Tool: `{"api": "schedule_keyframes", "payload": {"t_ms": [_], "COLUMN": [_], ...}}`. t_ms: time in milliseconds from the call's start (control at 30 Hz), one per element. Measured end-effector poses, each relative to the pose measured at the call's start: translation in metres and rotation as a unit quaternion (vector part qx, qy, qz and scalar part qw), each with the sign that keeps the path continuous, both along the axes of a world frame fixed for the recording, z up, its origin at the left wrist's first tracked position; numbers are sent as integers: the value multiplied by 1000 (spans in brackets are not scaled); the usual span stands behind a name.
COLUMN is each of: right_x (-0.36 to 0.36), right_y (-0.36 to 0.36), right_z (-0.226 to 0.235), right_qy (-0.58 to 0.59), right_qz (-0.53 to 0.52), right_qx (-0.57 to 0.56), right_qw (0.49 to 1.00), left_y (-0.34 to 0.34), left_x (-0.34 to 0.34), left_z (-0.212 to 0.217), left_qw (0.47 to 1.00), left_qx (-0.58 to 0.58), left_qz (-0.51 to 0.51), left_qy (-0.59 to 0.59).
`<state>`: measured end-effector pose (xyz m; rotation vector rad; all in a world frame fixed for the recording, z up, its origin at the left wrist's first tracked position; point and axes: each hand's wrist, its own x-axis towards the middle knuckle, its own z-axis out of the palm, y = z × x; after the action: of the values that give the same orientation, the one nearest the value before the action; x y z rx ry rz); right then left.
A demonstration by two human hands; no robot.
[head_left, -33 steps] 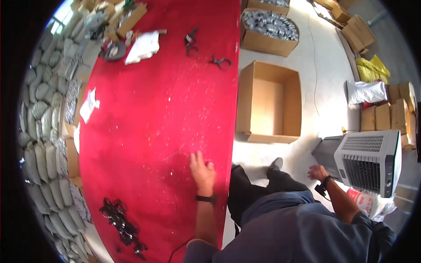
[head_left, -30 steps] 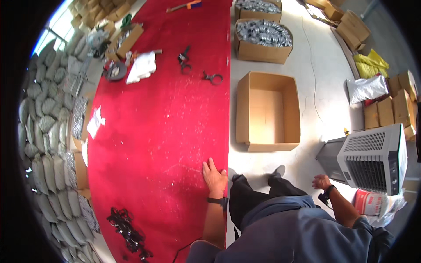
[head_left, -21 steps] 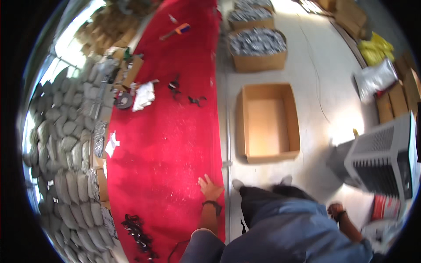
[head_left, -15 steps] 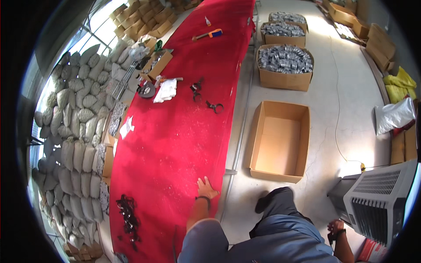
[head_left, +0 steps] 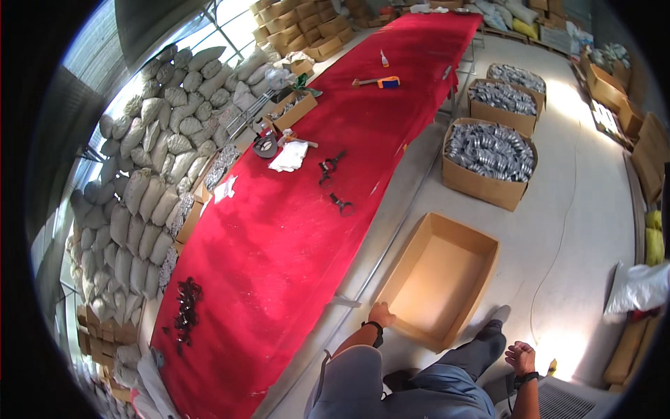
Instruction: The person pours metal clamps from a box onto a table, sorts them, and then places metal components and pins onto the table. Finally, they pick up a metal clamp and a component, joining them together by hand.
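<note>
An open cardboard box (head_left: 440,272) with nothing inside stands on the floor in front of me, right of the red-covered table (head_left: 279,244). My left hand (head_left: 382,314), with a dark band at the wrist, is at the box's near left corner. Its fingers look loosely stretched; whether they touch the cardboard I cannot tell. To the right of my legs, my right hand (head_left: 520,357) hangs with its fingers curled in and nothing visible in them. A dark watch is on that wrist.
Cardboard boxes full of grey metal parts (head_left: 490,150) line the floor ahead. The table bears a hammer (head_left: 377,82), a white cloth (head_left: 289,156), black clamp-like parts (head_left: 340,204) and a dark heap (head_left: 187,307). Stacked sacks (head_left: 146,202) stand left; an air cooler (head_left: 558,401) is at lower right.
My left hand has left the red tabletop and come to the empty box's corner. My right hand has risen and moved forward. The view has turned and shifted, and my legs have stepped nearer the box.
</note>
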<state>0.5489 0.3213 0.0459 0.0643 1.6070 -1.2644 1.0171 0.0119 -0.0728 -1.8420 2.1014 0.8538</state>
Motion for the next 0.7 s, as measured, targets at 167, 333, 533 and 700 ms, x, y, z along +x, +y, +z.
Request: {"api": "schedule_keyframes", "payload": {"t_ms": [167, 333, 533, 700], "right_x": [-192, -340, -495, -615], "right_y": [-66, -55, -102, -127], "right_z": [-12, -28, -87, -59], "right_qy": [-52, 22, 89, 301], "right_qz": [-24, 23, 284, 495], "right_qx": [-47, 16, -52, 8], "right_qw": [997, 999, 953, 815], "left_y": [0, -30, -127, -196], "left_x": [-91, -228, -475, -584], "left_z": [-50, -45, 45, -5], "left_qw": [992, 995, 991, 974], "left_qx": [115, 85, 3, -82], "left_qz": [-36, 60, 30, -37], "left_qy": [-48, -6, 128, 206]}}
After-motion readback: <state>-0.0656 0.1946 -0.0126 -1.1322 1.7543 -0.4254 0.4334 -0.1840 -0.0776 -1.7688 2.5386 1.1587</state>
